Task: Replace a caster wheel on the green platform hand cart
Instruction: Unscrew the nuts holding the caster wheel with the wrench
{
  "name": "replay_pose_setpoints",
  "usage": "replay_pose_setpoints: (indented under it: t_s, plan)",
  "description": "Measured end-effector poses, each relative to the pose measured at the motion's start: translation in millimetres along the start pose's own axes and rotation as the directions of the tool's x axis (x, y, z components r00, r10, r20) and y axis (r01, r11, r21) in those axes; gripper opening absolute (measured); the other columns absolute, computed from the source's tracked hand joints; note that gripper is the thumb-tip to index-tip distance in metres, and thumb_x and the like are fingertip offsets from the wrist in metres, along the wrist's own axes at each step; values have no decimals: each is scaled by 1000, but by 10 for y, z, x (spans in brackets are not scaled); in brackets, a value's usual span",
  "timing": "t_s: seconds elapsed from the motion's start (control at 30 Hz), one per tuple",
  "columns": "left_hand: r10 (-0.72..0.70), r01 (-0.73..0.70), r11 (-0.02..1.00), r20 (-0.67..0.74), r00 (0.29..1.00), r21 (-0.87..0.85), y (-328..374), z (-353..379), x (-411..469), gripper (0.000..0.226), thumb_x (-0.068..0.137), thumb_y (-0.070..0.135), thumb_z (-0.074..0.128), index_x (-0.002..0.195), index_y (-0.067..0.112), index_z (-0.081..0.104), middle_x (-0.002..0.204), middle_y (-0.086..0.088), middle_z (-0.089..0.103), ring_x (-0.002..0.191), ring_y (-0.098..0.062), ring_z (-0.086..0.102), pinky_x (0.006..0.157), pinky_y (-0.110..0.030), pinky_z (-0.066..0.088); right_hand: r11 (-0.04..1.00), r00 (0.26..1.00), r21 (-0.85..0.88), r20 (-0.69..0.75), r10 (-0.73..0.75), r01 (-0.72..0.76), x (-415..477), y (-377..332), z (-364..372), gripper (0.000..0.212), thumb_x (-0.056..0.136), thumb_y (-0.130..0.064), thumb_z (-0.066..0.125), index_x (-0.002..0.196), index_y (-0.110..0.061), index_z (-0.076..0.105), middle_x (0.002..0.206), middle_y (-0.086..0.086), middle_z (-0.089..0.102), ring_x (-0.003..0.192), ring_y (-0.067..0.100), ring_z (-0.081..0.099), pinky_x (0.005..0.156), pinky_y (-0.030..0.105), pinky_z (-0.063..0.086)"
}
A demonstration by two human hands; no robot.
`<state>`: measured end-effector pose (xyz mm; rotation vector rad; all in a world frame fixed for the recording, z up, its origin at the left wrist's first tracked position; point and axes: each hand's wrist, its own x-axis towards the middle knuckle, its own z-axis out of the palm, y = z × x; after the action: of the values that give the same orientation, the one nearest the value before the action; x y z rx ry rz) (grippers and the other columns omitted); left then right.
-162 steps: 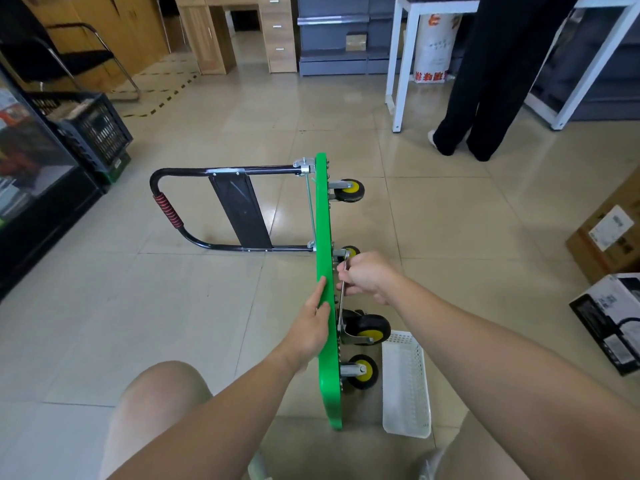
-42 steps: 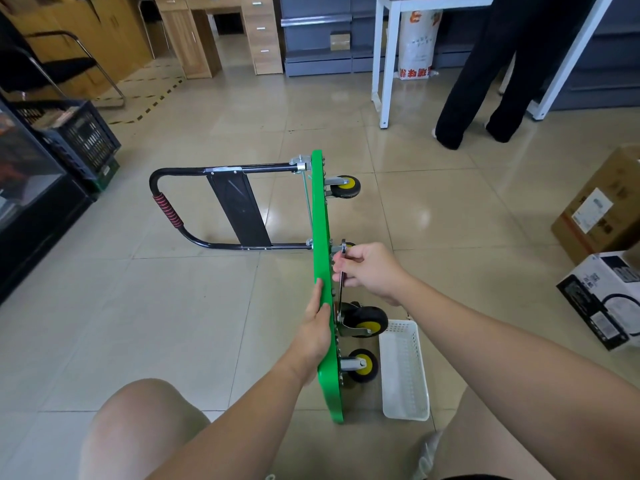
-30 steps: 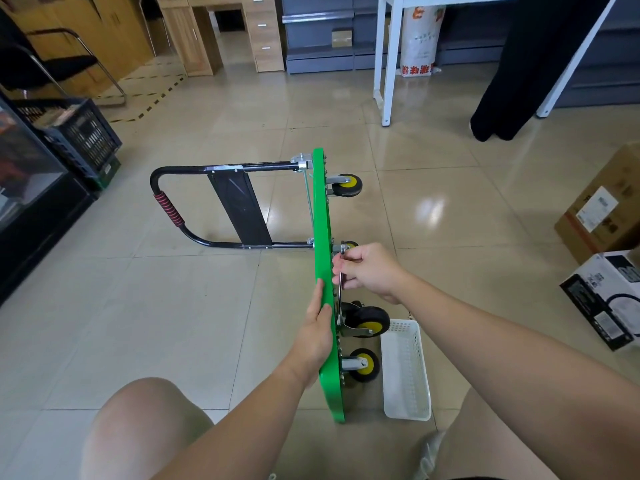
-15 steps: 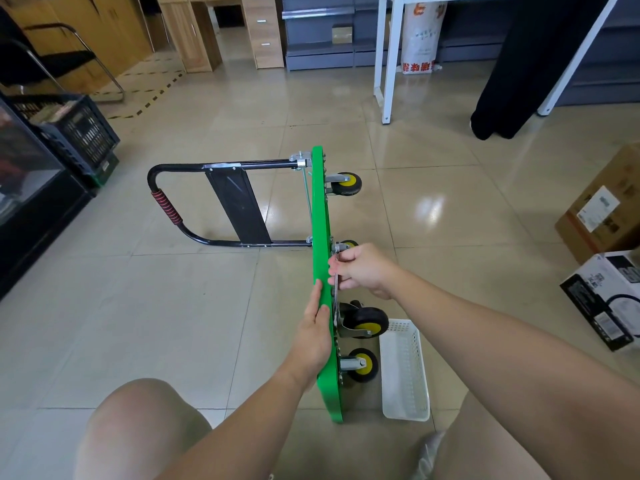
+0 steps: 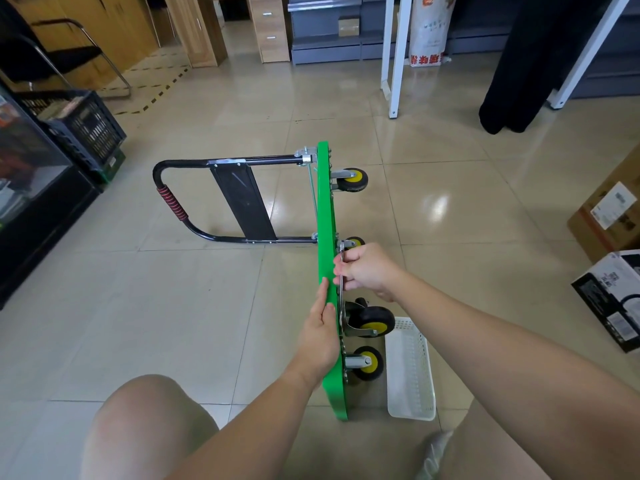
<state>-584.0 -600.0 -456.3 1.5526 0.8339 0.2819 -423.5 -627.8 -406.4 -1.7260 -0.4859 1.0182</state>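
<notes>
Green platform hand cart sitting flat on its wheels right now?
No, the green platform hand cart stands on its long edge, with its black-and-yellow caster wheels pointing sideways.

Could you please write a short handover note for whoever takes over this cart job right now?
Left hand lies straight-fingered along the upper edge of the green cart, steadying it. Right hand grips the wrench, set at the mounting plate of the swivel caster. The green cart stands on its side; white basket on the floor beside the wheels. Swivel caster not yet removed. Left: undo fasteners, swap it.
</notes>
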Motion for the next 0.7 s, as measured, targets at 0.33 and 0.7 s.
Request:
replay_pose_setpoints:
  t_s: [0.33, 0.7]
  plan:
    - [-4, 4, 1000, -24, 1000, 19, -111, 1, 80, 49, 111, 32, 27, 157, 50, 24, 160, 14, 38, 146, -7, 36, 126, -37, 25, 1000, 997, 6, -72, -25, 26, -64, 84, 38, 15, 96, -4, 62, 87, -16, 67, 93, 8, 70, 80, 20, 73, 79, 36, 62]
    - [9, -7, 999, -32, 999, 35, -86, -11, 88, 49, 112, 30, 28, 159, 45, 24, 161, 16, 34, 148, -5, 30, 126, -30, 20, 1000, 1000, -4, -7, -6, 6, -43, 3, 44, 10, 94, -5, 65, 88, -11, 70, 93, 10, 72, 77, 18, 74, 68, 28, 60]
